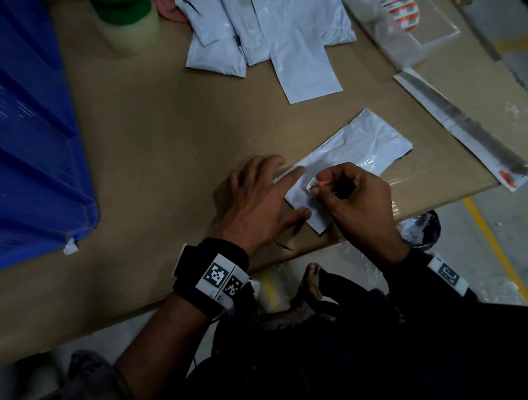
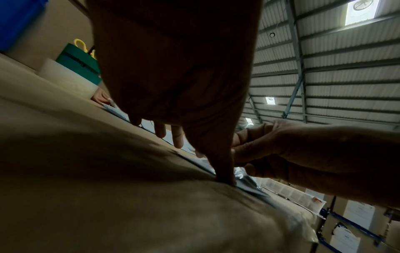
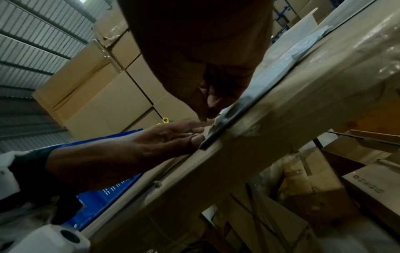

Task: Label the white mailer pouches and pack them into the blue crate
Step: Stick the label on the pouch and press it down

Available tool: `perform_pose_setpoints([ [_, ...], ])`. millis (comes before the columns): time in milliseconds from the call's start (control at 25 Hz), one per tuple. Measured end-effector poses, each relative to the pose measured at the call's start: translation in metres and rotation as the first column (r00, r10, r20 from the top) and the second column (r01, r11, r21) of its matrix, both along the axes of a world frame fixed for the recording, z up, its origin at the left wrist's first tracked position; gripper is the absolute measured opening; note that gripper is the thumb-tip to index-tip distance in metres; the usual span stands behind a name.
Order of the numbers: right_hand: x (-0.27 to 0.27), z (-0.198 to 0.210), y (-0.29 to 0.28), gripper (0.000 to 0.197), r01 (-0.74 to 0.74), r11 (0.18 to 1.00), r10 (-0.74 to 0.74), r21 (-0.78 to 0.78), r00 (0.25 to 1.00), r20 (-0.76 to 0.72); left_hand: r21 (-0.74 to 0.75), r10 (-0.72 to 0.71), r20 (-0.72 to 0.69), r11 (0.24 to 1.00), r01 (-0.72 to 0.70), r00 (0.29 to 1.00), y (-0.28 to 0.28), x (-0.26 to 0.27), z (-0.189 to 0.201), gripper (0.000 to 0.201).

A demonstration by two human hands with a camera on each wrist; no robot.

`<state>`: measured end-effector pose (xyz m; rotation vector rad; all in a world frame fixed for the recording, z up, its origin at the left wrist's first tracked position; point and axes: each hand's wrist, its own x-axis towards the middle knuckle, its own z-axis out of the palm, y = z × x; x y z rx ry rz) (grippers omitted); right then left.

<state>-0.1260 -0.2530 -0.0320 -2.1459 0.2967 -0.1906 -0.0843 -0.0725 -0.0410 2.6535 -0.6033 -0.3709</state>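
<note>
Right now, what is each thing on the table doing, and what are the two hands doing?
Left hand: fingers spread flat, pressing the near pouch down.
Right hand: curled, pinching a small label with an orange bit.
Near pouch: flat on the table, held still.
Pouch pile: loose and overlapping at the far side, someone else's hand at its edge.
Crate: standing on the left; its inside is not visible.
Tape rolls: stacked, green on top.

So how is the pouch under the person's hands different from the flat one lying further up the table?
The near pouch lies slantwise by the table edge, creased, with the left hand pressing it flat and the right hand pinching something small and orange-tipped over it. The far flat pouch lies smoother, more lengthwise, untouched, its top overlapping the pile behind. Both are white and lie on the brown table.
</note>
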Motion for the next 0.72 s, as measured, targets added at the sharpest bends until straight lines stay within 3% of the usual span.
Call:
perform_pose_setpoints([
  [720,-0.006,-0.004,0.012,0.010,0.083,0.993,-0.084,-0.087,0.996,-0.009,-0.002,0.018,0.039,1.000,-0.018,0.999,0.002,-0.003,-0.006,0.069],
])
